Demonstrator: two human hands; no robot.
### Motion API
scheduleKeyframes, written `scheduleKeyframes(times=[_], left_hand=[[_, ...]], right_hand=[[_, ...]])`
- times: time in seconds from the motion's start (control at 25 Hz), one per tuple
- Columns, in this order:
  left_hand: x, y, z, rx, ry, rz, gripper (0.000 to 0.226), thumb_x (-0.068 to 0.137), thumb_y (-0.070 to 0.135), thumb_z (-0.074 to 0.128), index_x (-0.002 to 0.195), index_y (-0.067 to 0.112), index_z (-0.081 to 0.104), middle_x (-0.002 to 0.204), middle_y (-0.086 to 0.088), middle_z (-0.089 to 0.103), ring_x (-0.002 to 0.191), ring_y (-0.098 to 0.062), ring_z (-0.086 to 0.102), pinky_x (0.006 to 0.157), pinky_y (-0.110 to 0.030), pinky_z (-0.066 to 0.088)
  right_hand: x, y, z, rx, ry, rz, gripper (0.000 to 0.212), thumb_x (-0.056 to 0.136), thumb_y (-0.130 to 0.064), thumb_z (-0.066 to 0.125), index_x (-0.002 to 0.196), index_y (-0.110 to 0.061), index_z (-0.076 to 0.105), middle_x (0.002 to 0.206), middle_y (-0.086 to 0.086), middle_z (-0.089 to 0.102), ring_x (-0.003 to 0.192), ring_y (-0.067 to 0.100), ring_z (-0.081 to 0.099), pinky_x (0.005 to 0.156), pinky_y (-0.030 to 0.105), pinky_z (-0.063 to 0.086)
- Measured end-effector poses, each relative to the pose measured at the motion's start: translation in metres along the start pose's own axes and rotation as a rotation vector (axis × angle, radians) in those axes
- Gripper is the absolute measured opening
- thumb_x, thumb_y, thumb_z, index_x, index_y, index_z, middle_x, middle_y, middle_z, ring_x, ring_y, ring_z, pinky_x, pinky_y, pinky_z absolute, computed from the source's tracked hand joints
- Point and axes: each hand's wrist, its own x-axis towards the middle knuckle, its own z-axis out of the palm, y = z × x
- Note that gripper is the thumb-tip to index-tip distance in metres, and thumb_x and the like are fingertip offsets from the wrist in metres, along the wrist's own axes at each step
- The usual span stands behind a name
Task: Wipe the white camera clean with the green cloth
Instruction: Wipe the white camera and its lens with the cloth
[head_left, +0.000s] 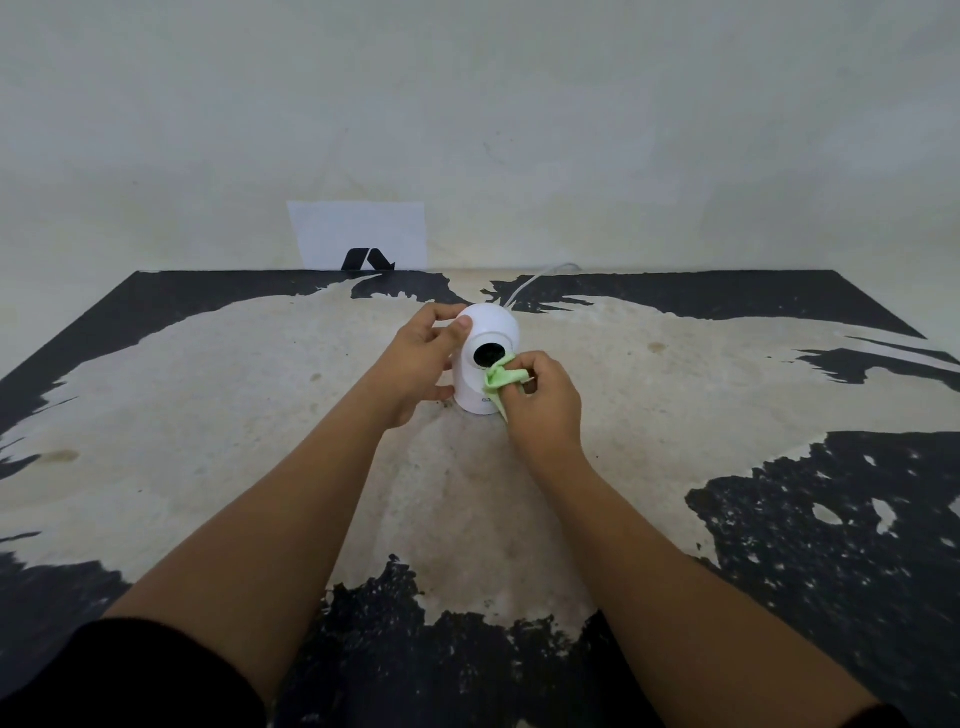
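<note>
A white dome-shaped camera with a round black lens stands upright on the worn black-and-beige table, at its middle. My left hand grips the camera's left side, thumb on the dome's top. My right hand pinches a bunched green cloth and presses it against the camera's front, just below and right of the lens.
A white cable runs from behind the camera to the table's back edge. A white sheet with a black logo leans on the pale wall behind. The table edges slant outward at left and right.
</note>
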Motion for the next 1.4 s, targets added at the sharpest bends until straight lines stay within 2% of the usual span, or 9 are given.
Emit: scheduleKeyframes(times=[0.12, 0.24, 0.44, 0.64, 0.8, 0.92, 1.04, 1.16, 1.4], left_hand=[[0.000, 0.000, 0.000, -0.006, -0.003, 0.007, 0.015, 0.094, 0.039, 0.049, 0.107, 0.033, 0.054, 0.107, 0.006, 0.062, 0.095, -0.016, 0.061, 0.068, -0.035, 0.054], [0.000, -0.001, -0.001, -0.007, -0.013, 0.017, 0.019, 0.094, 0.038, 0.048, 0.110, 0.030, 0.054, 0.104, 0.004, 0.064, 0.093, -0.017, 0.062, 0.067, -0.036, 0.055], [0.001, -0.001, -0.003, 0.009, -0.025, 0.031, 0.024, 0.094, 0.039, 0.049, 0.115, 0.028, 0.054, 0.107, -0.003, 0.063, 0.084, -0.022, 0.062, 0.062, -0.036, 0.057], [0.006, -0.001, -0.009, 0.044, -0.048, 0.015, 0.029, 0.091, 0.043, 0.051, 0.116, 0.029, 0.054, 0.119, -0.004, 0.061, 0.108, -0.030, 0.061, 0.072, -0.041, 0.058], [0.001, -0.001, -0.008, 0.030, -0.050, 0.021, 0.030, 0.091, 0.043, 0.051, 0.118, 0.028, 0.053, 0.116, 0.000, 0.063, 0.108, -0.025, 0.061, 0.073, -0.038, 0.056], [0.002, -0.002, -0.006, 0.073, -0.026, 0.057, 0.030, 0.092, 0.043, 0.050, 0.118, 0.029, 0.053, 0.114, 0.001, 0.064, 0.107, -0.023, 0.061, 0.078, -0.041, 0.055], [0.000, 0.000, -0.007, 0.122, -0.024, 0.075, 0.030, 0.092, 0.042, 0.050, 0.119, 0.029, 0.053, 0.112, 0.002, 0.064, 0.106, -0.022, 0.060, 0.080, -0.038, 0.052], [-0.001, 0.000, -0.006, 0.055, -0.039, 0.070, 0.028, 0.093, 0.037, 0.051, 0.119, 0.028, 0.055, 0.108, 0.005, 0.065, 0.104, -0.020, 0.061, 0.078, -0.033, 0.052], [-0.002, 0.001, -0.010, -0.086, -0.061, 0.013, 0.031, 0.092, 0.028, 0.056, 0.122, 0.025, 0.053, 0.115, -0.002, 0.066, 0.101, -0.024, 0.064, 0.082, -0.032, 0.054]], right_hand=[[0.002, -0.002, -0.001, 0.052, 0.055, 0.046, 0.012, 0.078, -0.013, 0.065, 0.082, -0.023, 0.059, 0.095, 0.001, 0.064, 0.080, 0.015, 0.058, 0.067, 0.021, 0.044], [-0.007, -0.007, 0.006, -0.116, 0.003, -0.105, 0.009, 0.080, -0.011, 0.062, 0.086, -0.017, 0.065, 0.087, 0.001, 0.062, 0.076, 0.014, 0.055, 0.061, 0.011, 0.037], [-0.016, -0.018, 0.024, -0.237, -0.046, -0.262, 0.018, 0.086, -0.016, 0.056, 0.098, -0.014, 0.070, 0.095, 0.008, 0.067, 0.082, 0.021, 0.060, 0.069, 0.032, 0.048], [-0.015, -0.007, 0.015, -0.233, -0.034, -0.152, 0.018, 0.087, -0.016, 0.057, 0.098, -0.014, 0.070, 0.093, 0.007, 0.068, 0.079, 0.016, 0.057, 0.066, 0.021, 0.041], [0.005, -0.002, -0.008, -0.251, -0.053, -0.114, 0.015, 0.082, -0.008, 0.057, 0.089, -0.016, 0.068, 0.087, 0.006, 0.067, 0.076, 0.015, 0.054, 0.067, 0.026, 0.036], [0.017, -0.004, -0.022, -0.207, -0.048, -0.094, 0.015, 0.080, -0.006, 0.057, 0.083, -0.019, 0.066, 0.082, 0.001, 0.066, 0.074, 0.017, 0.057, 0.067, 0.029, 0.042], [0.029, -0.020, -0.030, -0.081, 0.025, -0.029, 0.013, 0.085, -0.010, 0.057, 0.088, -0.020, 0.064, 0.087, -0.001, 0.067, 0.079, 0.017, 0.060, 0.067, 0.025, 0.048], [0.040, -0.038, -0.027, -0.117, -0.015, -0.078, 0.020, 0.087, -0.011, 0.051, 0.099, -0.018, 0.065, 0.099, 0.001, 0.068, 0.084, 0.014, 0.058, 0.066, 0.017, 0.041], [0.042, -0.052, -0.008, -0.425, -0.183, -0.375, 0.036, 0.092, -0.019, 0.045, 0.123, -0.021, 0.061, 0.129, 0.003, 0.062, 0.121, 0.023, 0.052, 0.105, 0.036, 0.037]])
